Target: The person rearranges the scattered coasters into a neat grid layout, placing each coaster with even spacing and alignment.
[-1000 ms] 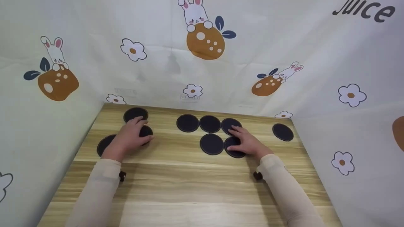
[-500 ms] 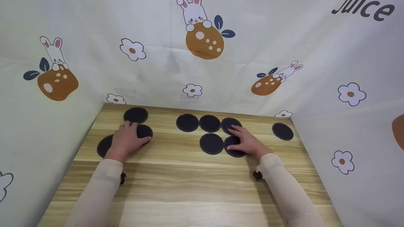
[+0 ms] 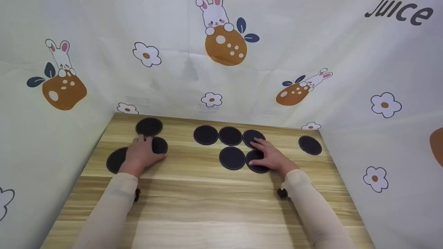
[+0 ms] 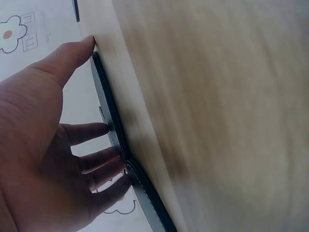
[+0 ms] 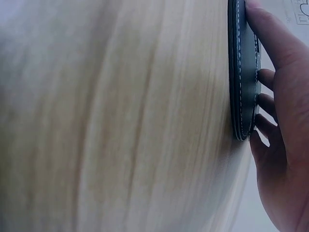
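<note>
My left hand (image 3: pixel 142 155) lies over a round black coaster (image 3: pixel 160 145) in the left group, its fingertips on the coaster and the thumb at the near right edge. In the left wrist view, those fingers reach across to a second coaster (image 4: pixel 149 198) adjoining it. Another coaster (image 3: pixel 149 127) lies just beyond the left fingertips. My right hand (image 3: pixel 271 157) rests on a stitched black coaster (image 3: pixel 254 154) at the near right of the middle group, thumb on its surface. Its fingers extend to the far coaster (image 3: pixel 254 135) behind. The right palm hides part of the near one.
Between the hands, three more coasters lie edge to edge, one of them a front coaster (image 3: pixel 232 158). A lone coaster (image 3: pixel 310 145) sits near the right edge of the wooden table (image 3: pixel 207 207). A printed cloth (image 3: pixel 173 83) walls in the back and sides.
My left hand has drawn back from the far left coaster, and its fingertips now bend over the coaster below it; the thumb slid slightly nearer. My right hand has stayed still.
</note>
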The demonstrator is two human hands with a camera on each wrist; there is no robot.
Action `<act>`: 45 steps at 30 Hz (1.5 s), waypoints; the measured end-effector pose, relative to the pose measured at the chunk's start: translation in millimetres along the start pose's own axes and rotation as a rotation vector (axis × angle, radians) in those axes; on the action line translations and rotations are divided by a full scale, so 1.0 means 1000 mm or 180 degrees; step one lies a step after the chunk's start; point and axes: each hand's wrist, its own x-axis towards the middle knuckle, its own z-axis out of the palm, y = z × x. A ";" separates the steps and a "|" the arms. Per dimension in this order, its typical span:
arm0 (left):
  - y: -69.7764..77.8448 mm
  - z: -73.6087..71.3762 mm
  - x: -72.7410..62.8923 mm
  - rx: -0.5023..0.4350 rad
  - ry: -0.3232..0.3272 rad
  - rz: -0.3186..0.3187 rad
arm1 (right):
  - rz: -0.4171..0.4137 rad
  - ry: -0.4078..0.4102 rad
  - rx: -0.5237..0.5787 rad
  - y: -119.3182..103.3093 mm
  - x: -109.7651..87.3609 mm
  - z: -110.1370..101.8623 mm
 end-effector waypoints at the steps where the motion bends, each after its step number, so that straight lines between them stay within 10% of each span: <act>1: 0.000 0.000 0.000 -0.0005 0.0007 0.0004 | 0.0000 -0.0002 0.0002 0.000 0.000 0.000; 22: 0.005 0.000 0.011 -0.0154 0.0062 0.0122 | 0.0017 -0.0001 -0.0068 0.003 0.001 -0.001; 45: 0.055 0.024 0.013 -0.0195 0.0111 0.0571 | -0.0019 0.0049 -0.0042 0.004 0.001 0.002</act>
